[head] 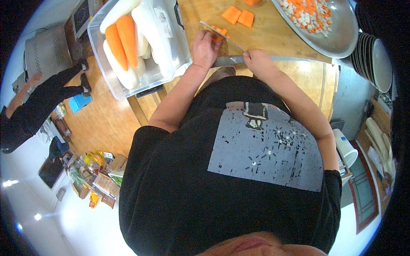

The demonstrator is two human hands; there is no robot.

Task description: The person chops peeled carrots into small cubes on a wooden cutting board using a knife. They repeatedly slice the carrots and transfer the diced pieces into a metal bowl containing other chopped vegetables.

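My right hand (260, 63) is closed around the handle end of a kitchen knife (225, 37), seen nearly edge-on over the wooden board (272, 38). Against the blade's left side, the bent fingers of my left hand (205, 48) rest on carrot pieces (218, 37), partly hidden under the fingertips. Small orange cut pieces lie along the blade. Farther back on the board are flat carrot slabs (246, 18) and another carrot piece (251, 1) at the picture's top edge. A steel bowl (342, 35) at the right holds diced carrot and white vegetable cubes (309, 17).
Left of my hands, a clear plastic bin (113, 86) holds carrots (126, 38) and large peeled white radishes (123, 75). Stacked plates (381, 65) stand right of the bowl. Another person (35, 102) in dark clothes is at the far left, near a blue stool (80, 101).
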